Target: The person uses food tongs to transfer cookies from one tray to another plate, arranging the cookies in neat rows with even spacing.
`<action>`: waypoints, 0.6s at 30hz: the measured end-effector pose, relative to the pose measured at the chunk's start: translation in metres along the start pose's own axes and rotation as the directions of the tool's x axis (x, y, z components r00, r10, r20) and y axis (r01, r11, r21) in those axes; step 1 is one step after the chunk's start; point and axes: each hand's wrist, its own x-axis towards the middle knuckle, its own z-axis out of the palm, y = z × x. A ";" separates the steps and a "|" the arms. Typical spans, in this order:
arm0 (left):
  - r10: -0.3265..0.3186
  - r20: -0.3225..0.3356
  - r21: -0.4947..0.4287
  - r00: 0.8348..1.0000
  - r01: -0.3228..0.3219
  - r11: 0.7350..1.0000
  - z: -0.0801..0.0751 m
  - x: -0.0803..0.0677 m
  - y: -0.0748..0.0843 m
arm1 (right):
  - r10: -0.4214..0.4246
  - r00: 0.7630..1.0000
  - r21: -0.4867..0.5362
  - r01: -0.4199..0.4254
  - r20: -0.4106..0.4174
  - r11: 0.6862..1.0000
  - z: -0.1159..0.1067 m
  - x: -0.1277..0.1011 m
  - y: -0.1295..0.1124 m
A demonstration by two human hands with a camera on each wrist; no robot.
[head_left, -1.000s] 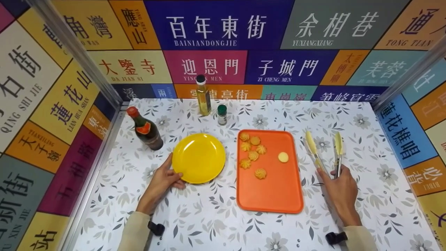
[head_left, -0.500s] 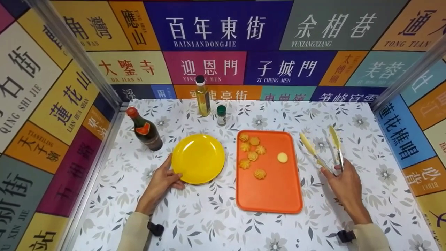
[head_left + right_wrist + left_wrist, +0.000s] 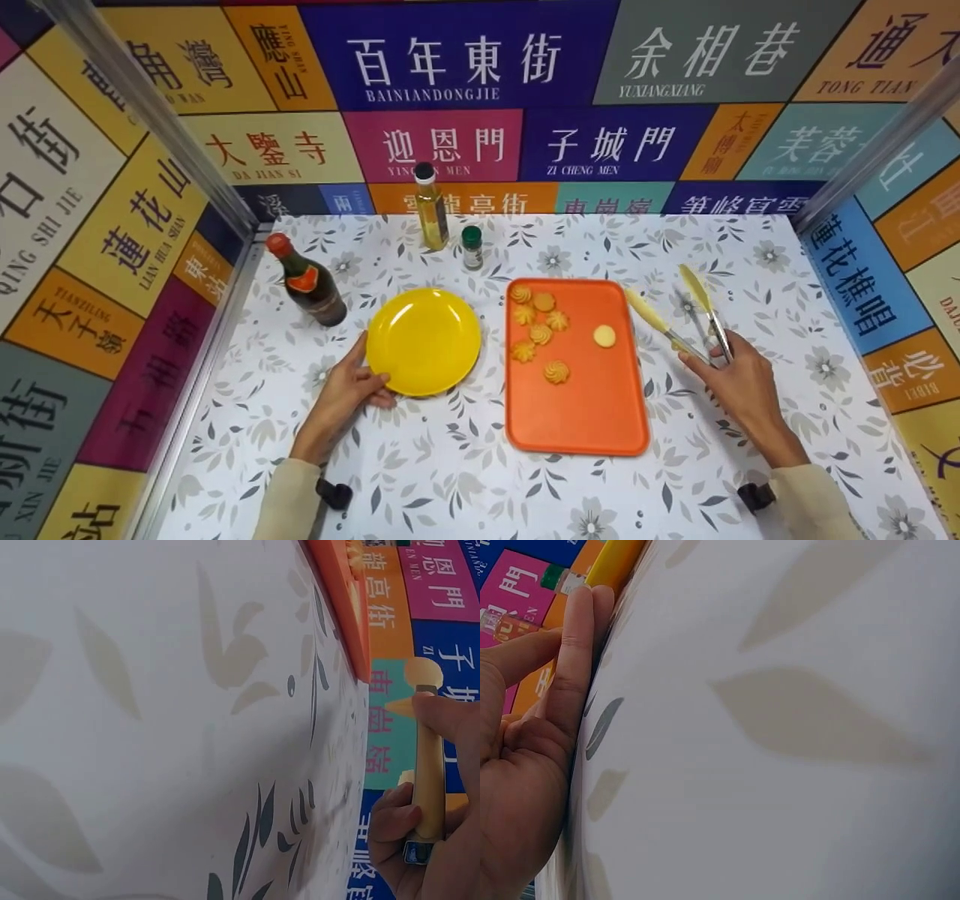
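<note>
My left hand [image 3: 352, 384] holds the near left rim of a round yellow plate [image 3: 424, 341], thumb on top of the rim and fingers beside and under it. The left wrist view shows the fingers low along the tablecloth, with a sliver of the plate [image 3: 615, 562] past their tips. In my right hand [image 3: 742, 382] are metal tongs [image 3: 709, 307] with pale yellow tips, their arms spread apart. The left tip reaches the right edge of an orange tray [image 3: 577, 412]. Several swirl cookies [image 3: 556, 372] lie on its left side, and one smooth round cookie [image 3: 604, 336] sits apart on the right.
A dark bottle with a red cap [image 3: 307, 281] stands left of the plate. Behind the plate are an oil bottle [image 3: 431, 210] and a small green-capped jar [image 3: 472, 247]. Printed wall panels [image 3: 450, 67] enclose the back and sides of the flowered tablecloth [image 3: 450, 480].
My right hand has swung the tongs leftward, bringing their tips from well right of the tray to its right edge. The left hand and plate hold their place.
</note>
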 end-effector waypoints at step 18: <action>-0.025 -0.010 0.027 1.000 0.025 0.999 0.000 0.001 0.002 | -0.124 0.992 -0.102 0.126 0.025 0.987 -0.003 0.008 -0.017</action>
